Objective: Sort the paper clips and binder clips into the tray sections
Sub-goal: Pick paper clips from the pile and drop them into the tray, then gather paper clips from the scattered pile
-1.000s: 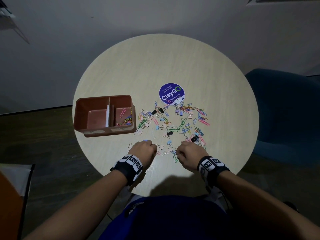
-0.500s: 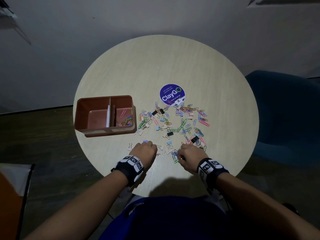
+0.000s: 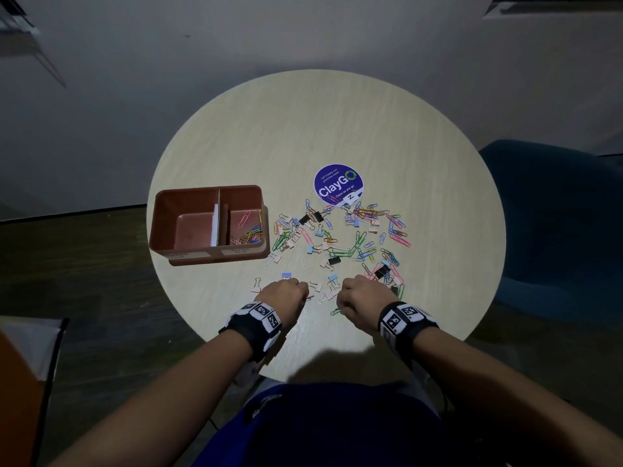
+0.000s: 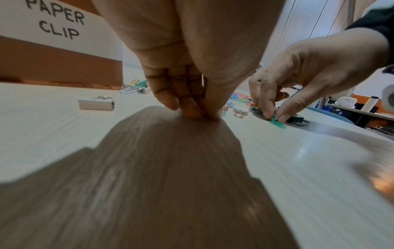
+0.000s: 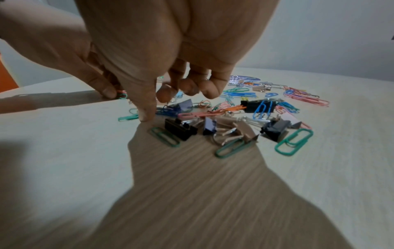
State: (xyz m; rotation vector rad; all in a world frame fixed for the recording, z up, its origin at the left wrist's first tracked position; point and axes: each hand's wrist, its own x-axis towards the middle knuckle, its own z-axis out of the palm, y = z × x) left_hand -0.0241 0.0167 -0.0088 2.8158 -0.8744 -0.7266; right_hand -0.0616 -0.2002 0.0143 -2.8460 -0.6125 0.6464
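A brown two-section tray [image 3: 188,193] stands at the table's left. Its right section, labelled PAPER CLIP [image 4: 57,21], holds several coloured paper clips [image 3: 249,230]. A loose pile of paper clips and binder clips [image 3: 340,241] is spread over the table's middle. My left hand [image 3: 296,291] is at the pile's near edge, fingertips pinched together on the tabletop [image 4: 200,115] around a small clip. My right hand [image 3: 350,298] is beside it, thumb and forefinger pinching a green paper clip [image 4: 275,120] against the table. Its other fingers [image 5: 192,87] are curled above the clips.
A round purple ClayGo sticker [image 3: 338,183] lies behind the pile. A pale binder clip [image 4: 95,104] sits between my left hand and the tray. The round table's near edge [image 3: 303,372] is close to my wrists. A blue chair [image 3: 556,214] stands at the right.
Almost nothing: both hands stay at the near edge of the pile, with only small shifts of the fingers.
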